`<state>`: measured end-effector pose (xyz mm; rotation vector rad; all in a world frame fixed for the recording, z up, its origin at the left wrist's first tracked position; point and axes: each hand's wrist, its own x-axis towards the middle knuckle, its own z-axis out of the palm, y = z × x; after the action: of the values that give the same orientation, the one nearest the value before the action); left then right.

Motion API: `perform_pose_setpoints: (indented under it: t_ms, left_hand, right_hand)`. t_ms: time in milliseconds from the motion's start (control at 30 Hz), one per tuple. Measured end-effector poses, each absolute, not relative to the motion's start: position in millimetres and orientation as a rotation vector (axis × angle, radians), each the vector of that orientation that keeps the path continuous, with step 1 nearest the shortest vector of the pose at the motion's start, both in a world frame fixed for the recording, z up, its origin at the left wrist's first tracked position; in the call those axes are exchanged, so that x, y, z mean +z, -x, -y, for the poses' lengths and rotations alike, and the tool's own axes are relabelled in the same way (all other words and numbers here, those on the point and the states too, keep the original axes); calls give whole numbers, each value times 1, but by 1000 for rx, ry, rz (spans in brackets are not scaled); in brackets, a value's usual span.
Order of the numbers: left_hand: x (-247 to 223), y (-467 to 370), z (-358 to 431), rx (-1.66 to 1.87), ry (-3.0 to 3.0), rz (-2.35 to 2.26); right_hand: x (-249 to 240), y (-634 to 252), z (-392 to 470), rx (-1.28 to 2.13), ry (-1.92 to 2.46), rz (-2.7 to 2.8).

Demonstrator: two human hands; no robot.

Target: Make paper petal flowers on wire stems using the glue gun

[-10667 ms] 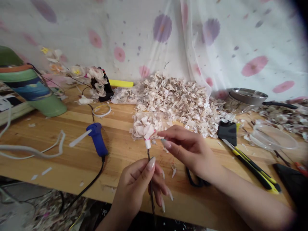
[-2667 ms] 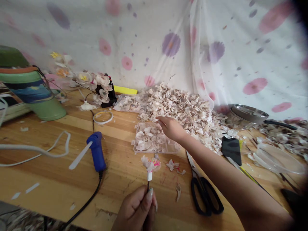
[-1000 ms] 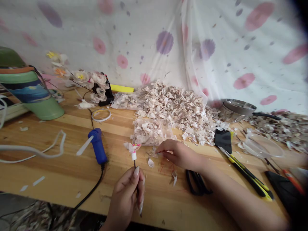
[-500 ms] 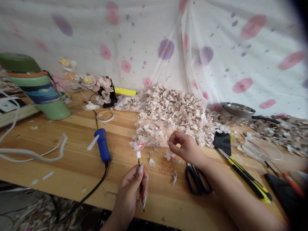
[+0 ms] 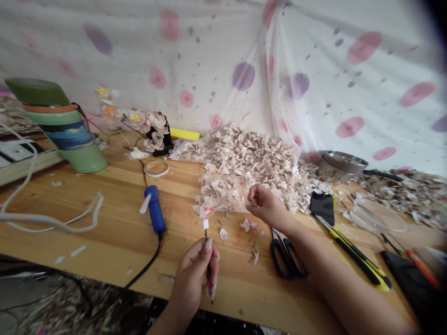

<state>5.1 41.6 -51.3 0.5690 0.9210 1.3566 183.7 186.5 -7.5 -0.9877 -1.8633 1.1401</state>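
My left hand (image 5: 195,274) pinches a thin dark stem (image 5: 206,234) near the table's front edge. At the top of the stem are a white piece and a small pale pink flower (image 5: 204,212), pointing up. Over the right side of a clear tray of petals (image 5: 240,195), my right hand (image 5: 263,202) is closed, its fingertips curled; whatever they may hold is too small to make out. Scissors with dark handles (image 5: 286,256) lie under and beside my right forearm. A few loose petals (image 5: 248,225) rest between the hands.
A blue tool (image 5: 154,209) with a black cord lies left. Behind are a green bottle (image 5: 82,156), flower branches (image 5: 148,122) and a large petal heap (image 5: 258,156). Right are a steel pan (image 5: 345,162), yellow-black cutter (image 5: 359,258) and clear lid (image 5: 379,215).
The whole view has shifted slightly. My right hand's fingers have curled a little differently over the tray's edge. My left hand keeps the stem upright.
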Motion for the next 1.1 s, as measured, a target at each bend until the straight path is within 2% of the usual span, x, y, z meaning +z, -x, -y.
perform_pose_setpoints:
  t_ms: [500,700,1100]
  left_hand:
    - [-43,-17,-45,1515,-753,-965]
    - [-25,-30,-56,1483,-738,-908]
    - [-20,-34,-63,1428,-812,-872]
  right_hand:
    - [8,-183,-162,1819,442,1695]
    - [15,-186,-154,1891,325,1699]
    - [23,-197,-154,1949,258,1719]
